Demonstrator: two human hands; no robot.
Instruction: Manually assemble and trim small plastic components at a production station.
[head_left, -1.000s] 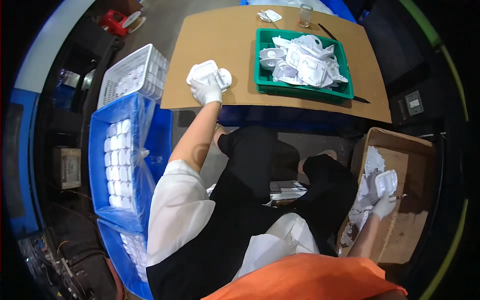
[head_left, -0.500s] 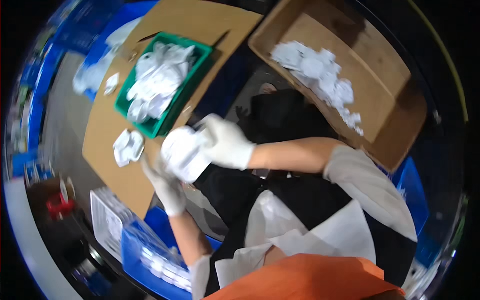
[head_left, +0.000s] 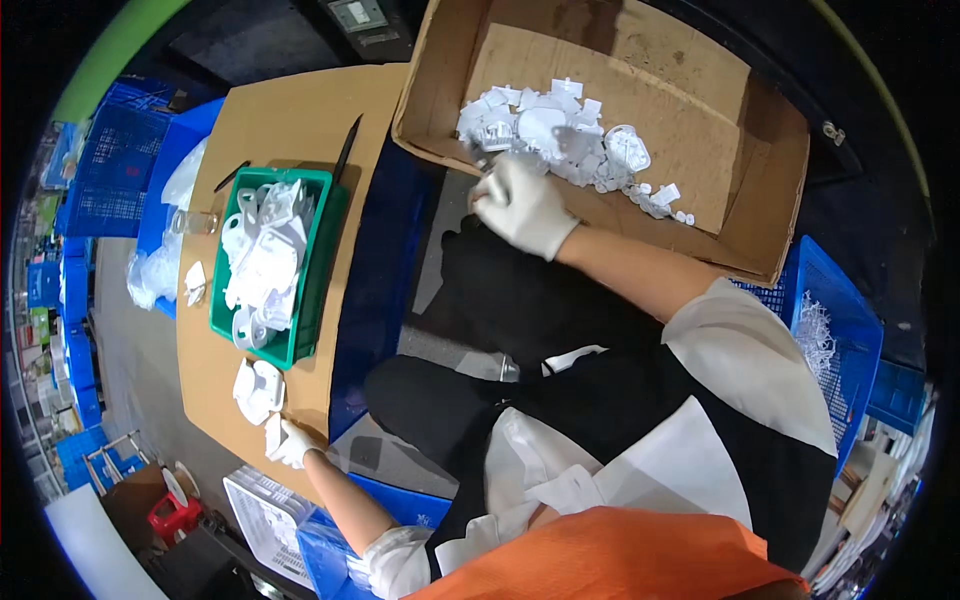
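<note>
In a white glove, my left hand [head_left: 292,446] pinches a small white plastic piece [head_left: 273,436] at the cardboard-covered table's near edge. Right beside it lie white moulded plastic parts [head_left: 258,391]. My right hand [head_left: 527,207], also gloved, is closed at the near rim of a large cardboard box [head_left: 730,110]. A short metal tool [head_left: 481,156] sticks out from its fingers; its exact kind is not clear. Inside the box, just beyond that hand, lies a heap of white plastic scraps [head_left: 585,150], with a grey blur over its middle.
A green tray [head_left: 318,235] of white plastic parts stands on the table [head_left: 330,110]. Near it lie a dark pointed tool [head_left: 347,148], a small clear jar [head_left: 195,222] and a loose white piece [head_left: 195,283]. Blue crates [head_left: 845,320] and a white basket [head_left: 262,520] flank me.
My hands have moved apart. The right went from the white part over to the cardboard box; the left went down to the table edge. The view has shifted too.
</note>
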